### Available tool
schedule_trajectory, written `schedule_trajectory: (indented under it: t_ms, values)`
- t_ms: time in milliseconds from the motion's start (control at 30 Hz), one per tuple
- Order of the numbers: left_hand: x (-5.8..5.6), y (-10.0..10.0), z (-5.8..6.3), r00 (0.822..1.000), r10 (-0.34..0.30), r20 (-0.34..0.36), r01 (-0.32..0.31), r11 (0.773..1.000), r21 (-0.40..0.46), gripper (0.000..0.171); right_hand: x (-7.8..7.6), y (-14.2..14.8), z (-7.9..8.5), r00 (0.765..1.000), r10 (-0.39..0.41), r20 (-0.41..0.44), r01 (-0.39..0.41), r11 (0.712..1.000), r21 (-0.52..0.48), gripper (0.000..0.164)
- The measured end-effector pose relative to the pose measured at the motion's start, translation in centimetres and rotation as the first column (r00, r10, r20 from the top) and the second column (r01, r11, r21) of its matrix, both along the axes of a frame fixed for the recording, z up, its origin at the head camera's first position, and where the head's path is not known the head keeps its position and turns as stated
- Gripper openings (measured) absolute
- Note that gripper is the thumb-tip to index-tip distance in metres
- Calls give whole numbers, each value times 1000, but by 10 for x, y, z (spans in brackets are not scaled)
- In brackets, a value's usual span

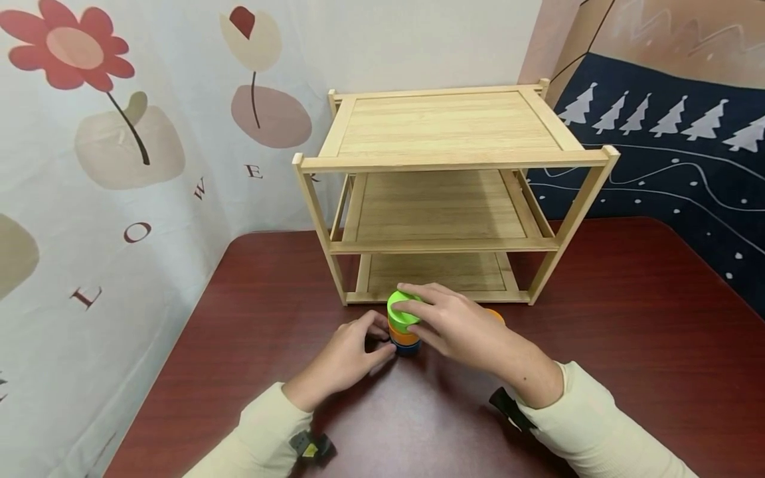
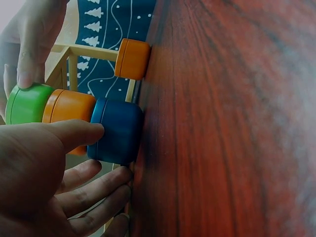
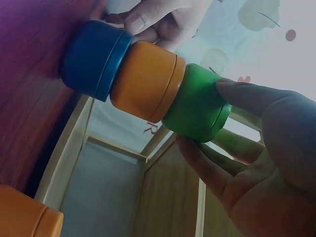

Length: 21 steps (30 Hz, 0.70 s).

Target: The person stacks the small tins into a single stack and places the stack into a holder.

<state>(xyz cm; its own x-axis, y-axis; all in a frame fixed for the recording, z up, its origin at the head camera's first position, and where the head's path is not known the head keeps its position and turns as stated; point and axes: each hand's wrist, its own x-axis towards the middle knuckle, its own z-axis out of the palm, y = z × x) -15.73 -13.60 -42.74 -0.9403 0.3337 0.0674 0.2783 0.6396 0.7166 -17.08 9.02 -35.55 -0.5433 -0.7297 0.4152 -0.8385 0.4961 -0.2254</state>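
Observation:
Three small round lidded jars form an upright stack on the table: a blue jar [image 2: 121, 131] at the bottom, an orange jar [image 3: 145, 81] in the middle and a green jar [image 3: 195, 103] on top. My left hand [image 1: 343, 358] holds the blue jar low down, thumb on its lid edge and fingers round the other side. From above, my right hand [image 1: 460, 325] grips the green jar between thumb and fingers; the green jar sits against the orange lid. Another orange jar [image 2: 133, 59] stands apart on the table, mostly hidden behind my right hand in the head view.
Just behind the stack stands a three-tier wooden shelf [image 1: 454, 162] on the reddish-brown table [image 1: 257, 292]. A flower-print cloth [image 1: 197, 106] hangs at the left, and a dark cloth with white trees [image 1: 657, 166] hangs at the right.

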Motion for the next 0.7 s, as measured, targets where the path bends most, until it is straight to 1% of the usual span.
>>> schedule_trajectory:
  t_ms: [500,700]
  values:
    - [0,0,0,1000,4,-2,-4,1000,-2,25,-1,-1,-1,1000,2,7,-2,1000,-1,37]
    - [0,0,-1,1000,-3,-4,3,1000,3,26,0,0,-1,1000,-19,-4,19,1000,11,43]
